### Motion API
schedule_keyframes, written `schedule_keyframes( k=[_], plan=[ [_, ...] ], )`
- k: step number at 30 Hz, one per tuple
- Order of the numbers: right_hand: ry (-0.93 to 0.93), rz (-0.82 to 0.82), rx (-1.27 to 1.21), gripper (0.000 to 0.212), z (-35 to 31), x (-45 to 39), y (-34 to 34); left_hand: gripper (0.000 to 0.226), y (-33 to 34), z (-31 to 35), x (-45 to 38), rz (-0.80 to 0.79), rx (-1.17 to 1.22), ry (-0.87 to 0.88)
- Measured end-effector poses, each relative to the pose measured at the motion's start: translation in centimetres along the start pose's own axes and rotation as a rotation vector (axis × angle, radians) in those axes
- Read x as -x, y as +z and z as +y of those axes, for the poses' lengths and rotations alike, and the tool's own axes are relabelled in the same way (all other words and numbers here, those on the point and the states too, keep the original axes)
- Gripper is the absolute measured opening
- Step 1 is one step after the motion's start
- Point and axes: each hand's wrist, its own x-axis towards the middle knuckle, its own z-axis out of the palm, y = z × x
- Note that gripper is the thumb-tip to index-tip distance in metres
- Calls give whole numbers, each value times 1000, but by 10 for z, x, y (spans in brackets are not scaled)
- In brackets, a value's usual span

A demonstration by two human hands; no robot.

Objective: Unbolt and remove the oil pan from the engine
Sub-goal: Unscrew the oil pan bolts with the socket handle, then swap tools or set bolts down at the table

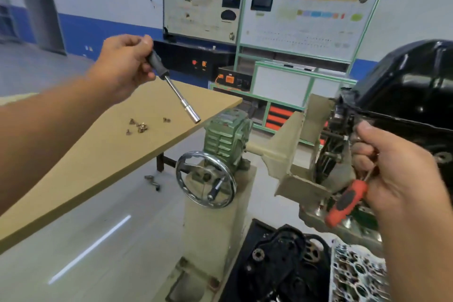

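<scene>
My left hand (122, 64) grips the socket driver (176, 92), raised over the tabletop's (73, 167) far corner, above the loose bolts (141, 126). My right hand (392, 174) is curled round the orange screwdriver (345, 203), shaft toward the seam of the black oil pan (411, 95) — still seated on the engine. Unbolting looks finished. Next step, I judge — pry the seam gently, avoiding flange damage.
</scene>
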Motion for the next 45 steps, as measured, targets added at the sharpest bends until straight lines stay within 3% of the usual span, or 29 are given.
schedule_keyframes(
  k=[5,10,17,24,30,37,45],
  plan=[
    [-143,-80,172,8,-15,11,-3,17,19,-18,3,-64,-3,-20],
    [-237,-177,197,15,-21,36,36,18,22,-26,9,-144,-41,-25],
    [7,-388,178,21,40,44,128,20,-49,-49,11,-87,74,-114],
    [358,-369,299,16,147,23,207,24,-162,-99,31,297,292,-271],
    [404,-413,490,8,222,8,269,23,-178,-121,30,366,326,-361],
    [345,-448,658,18,273,-8,321,21,-178,-136,25,339,216,-455],
    [440,-366,524,15,286,-32,335,21,-178,-141,23,351,170,-454]
  ],
)
